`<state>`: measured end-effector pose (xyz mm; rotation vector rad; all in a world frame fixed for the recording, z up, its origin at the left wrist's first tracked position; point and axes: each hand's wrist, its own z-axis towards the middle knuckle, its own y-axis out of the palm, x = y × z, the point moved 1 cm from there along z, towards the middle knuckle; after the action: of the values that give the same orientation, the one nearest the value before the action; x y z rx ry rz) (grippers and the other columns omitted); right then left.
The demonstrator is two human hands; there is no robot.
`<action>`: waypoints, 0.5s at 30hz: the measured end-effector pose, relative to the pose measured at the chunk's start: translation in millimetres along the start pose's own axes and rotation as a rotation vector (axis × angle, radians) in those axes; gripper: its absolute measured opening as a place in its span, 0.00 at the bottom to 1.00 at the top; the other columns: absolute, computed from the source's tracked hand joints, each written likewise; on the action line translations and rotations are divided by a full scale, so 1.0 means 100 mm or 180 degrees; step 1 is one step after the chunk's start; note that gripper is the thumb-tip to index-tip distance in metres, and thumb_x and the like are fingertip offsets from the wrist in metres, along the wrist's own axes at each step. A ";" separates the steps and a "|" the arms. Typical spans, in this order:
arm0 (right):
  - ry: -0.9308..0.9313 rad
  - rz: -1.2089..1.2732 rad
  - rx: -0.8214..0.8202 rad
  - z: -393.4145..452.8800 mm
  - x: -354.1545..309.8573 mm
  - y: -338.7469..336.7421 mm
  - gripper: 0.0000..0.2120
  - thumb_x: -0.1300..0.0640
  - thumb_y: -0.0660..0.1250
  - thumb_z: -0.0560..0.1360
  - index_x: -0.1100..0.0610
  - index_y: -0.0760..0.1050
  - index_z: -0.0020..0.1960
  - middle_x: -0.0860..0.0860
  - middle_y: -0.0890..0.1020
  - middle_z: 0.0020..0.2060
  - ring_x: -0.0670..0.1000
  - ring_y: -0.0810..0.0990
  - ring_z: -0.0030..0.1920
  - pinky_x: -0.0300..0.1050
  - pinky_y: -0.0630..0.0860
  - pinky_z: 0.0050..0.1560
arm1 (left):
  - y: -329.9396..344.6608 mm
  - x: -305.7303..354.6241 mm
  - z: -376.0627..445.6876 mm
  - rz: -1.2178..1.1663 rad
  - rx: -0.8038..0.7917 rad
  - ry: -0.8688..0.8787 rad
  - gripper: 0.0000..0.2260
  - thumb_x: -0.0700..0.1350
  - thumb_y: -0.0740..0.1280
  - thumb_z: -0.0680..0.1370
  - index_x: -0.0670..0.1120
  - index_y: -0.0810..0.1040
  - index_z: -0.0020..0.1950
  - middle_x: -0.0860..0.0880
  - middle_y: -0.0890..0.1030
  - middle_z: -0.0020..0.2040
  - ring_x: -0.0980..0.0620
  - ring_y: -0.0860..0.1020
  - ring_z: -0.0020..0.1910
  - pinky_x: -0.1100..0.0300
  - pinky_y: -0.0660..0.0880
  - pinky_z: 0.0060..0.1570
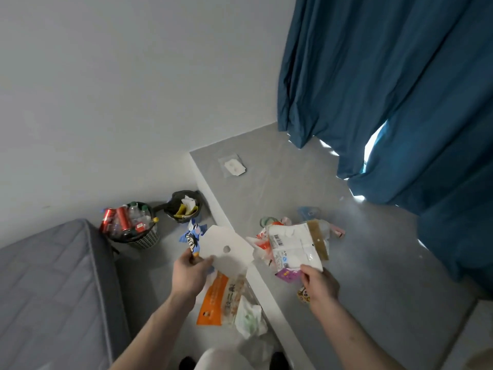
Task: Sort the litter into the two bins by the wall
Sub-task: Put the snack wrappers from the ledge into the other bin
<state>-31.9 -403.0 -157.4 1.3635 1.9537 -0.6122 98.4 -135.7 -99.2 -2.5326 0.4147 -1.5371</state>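
Observation:
My left hand (190, 273) grips a flat white card with a round hole (226, 249) together with a blue cartoon wrapper (191, 237), held above the floor. My right hand (318, 285) pinches the corner of a clear and white plastic bag with a barcode (294, 244), just over the litter pile on the grey platform (373, 276). By the wall stand two bins: a mesh bin (145, 240) packed with red cans and clear bottles, and a black-lined bin (185, 206) holding paper and yellow wrappers.
An orange snack packet (214, 303) and a crumpled white-green bag (249, 317) lie on the floor below my hands. More wrappers sit on the platform near a small clear packet (232, 164). A grey mattress (53, 289) is left, blue curtains (400, 89) right.

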 end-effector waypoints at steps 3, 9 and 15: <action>0.0016 0.0245 0.0003 -0.32 0.16 0.41 0.07 0.71 0.72 0.71 0.62 0.79 0.44 0.56 0.84 0.41 0.51 0.82 0.41 0.37 0.79 0.32 | -0.48 -0.04 0.24 -0.0049 -0.0024 -0.0035 0.07 0.43 0.75 0.76 0.43 0.79 0.48 0.49 0.80 0.31 0.48 0.80 0.34 0.53 0.76 0.37; 0.0039 0.0353 -0.0078 -0.81 0.50 1.06 0.09 0.71 0.73 0.71 0.59 0.80 0.44 0.53 0.85 0.41 0.49 0.84 0.42 0.37 0.80 0.36 | -1.21 -0.08 0.63 -0.0068 -0.0065 -0.0144 0.07 0.43 0.74 0.77 0.44 0.78 0.47 0.48 0.80 0.33 0.51 0.78 0.34 0.56 0.76 0.36; 0.0032 0.0171 -0.0077 -0.94 0.59 1.50 0.08 0.69 0.75 0.70 0.63 0.82 0.48 0.55 0.87 0.44 0.53 0.86 0.47 0.44 0.81 0.47 | -1.60 -0.02 0.96 -0.0173 -0.0063 -0.0156 0.07 0.45 0.74 0.77 0.45 0.79 0.50 0.48 0.79 0.35 0.51 0.80 0.35 0.54 0.78 0.40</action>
<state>71.5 -248.6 -138.6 1.4019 1.9199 -0.5556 207.7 15.8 -102.8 -2.6115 0.3594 -1.4930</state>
